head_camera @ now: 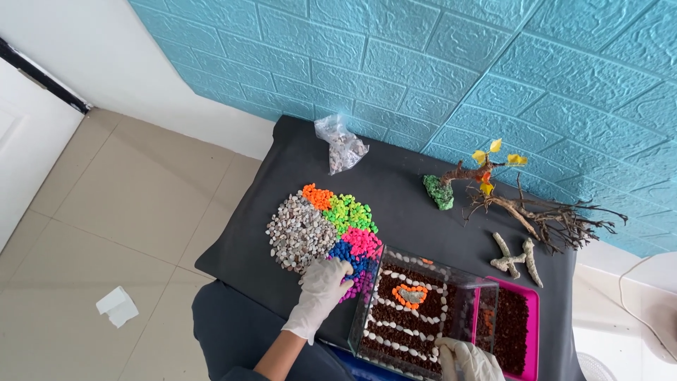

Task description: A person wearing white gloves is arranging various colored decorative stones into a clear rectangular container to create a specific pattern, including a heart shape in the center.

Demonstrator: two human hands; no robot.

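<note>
Just under left fingers (337, 269): blue pebbles (345, 252).

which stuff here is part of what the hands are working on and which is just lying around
In use:
- left hand on the coloured pebble heap
- right hand at the glass tank

Lying about:
- bag of pebbles
- driftwood branch
- pink tray
- white tissue on the floor

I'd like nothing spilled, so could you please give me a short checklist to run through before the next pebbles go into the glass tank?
1. Left hand on the coloured pebble pile: ok, over the purple and blue pebbles.
2. Pebbles actually gripped: cannot tell.
3. Right hand steadying the glass tank: ok, at its near edge.
4. Tank upright on the black cloth: ok.
5. Orange heart intact: ok.
</note>
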